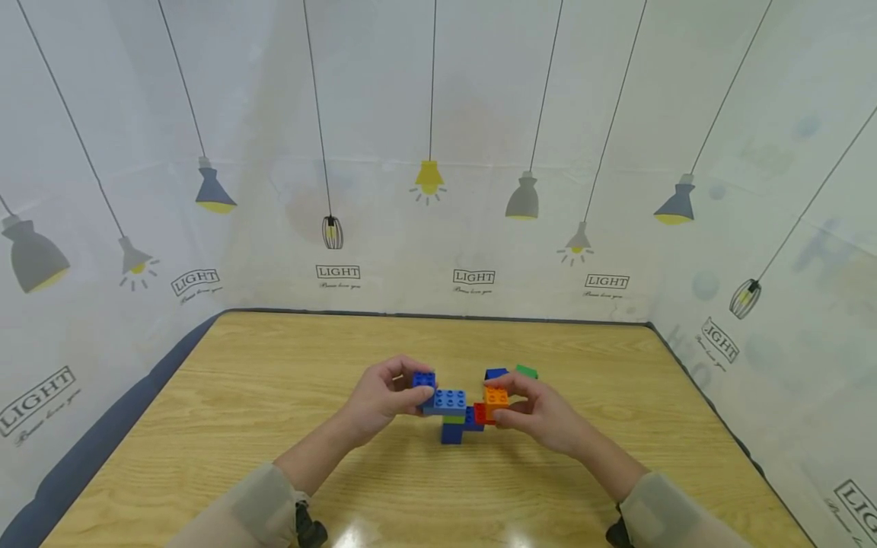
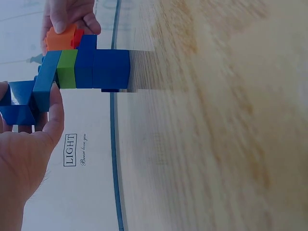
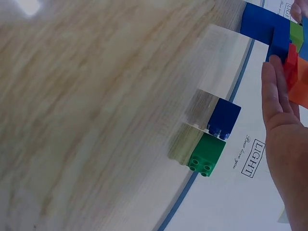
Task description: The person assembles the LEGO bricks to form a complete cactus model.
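Observation:
A build of toy building bricks stands on the table between the hands. Dark blue bricks (image 1: 451,434) form its foot, with a lime green brick (image 2: 68,69) above and a light blue brick (image 1: 450,400) on top. My left hand (image 1: 378,402) pinches a blue brick (image 1: 423,378) at the build's left end, its thumb in front and fingers behind. On the other side, a red brick (image 1: 479,413) sits beside an orange brick (image 1: 496,396). My right hand (image 1: 548,417) holds the orange brick between thumb and fingers; other fingers extend below it in the right wrist view.
Behind the right hand lie a loose blue brick (image 3: 224,117) and a green brick (image 3: 207,153), side by side. The wooden table (image 1: 274,380) ends at a dark edge against a white curtain (image 1: 384,228) printed with lamps.

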Available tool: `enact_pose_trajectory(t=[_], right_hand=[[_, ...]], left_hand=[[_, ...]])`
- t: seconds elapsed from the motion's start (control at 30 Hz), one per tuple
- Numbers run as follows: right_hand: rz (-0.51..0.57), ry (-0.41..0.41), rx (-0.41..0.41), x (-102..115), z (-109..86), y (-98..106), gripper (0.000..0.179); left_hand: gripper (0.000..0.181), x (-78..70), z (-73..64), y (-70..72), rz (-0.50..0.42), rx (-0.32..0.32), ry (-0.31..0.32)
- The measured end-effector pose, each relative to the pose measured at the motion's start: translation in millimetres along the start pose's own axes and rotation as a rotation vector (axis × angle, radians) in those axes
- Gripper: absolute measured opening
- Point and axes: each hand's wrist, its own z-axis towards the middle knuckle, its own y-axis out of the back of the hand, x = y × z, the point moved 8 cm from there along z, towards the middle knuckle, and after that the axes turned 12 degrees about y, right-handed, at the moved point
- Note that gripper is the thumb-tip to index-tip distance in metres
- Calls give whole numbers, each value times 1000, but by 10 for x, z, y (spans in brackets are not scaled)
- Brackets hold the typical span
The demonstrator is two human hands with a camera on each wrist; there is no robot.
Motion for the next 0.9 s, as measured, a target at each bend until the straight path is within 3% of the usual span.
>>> enact_pose_trajectory(t=[0.43,0.9], right_hand=[[54,26,-13,-40,-8,-33,50],[28,-63,-52,-65,5,-15,43]], left_hand=[[46,18,4,0,-5,-11,16],[38,13,-3,6,-2,-3,6]])
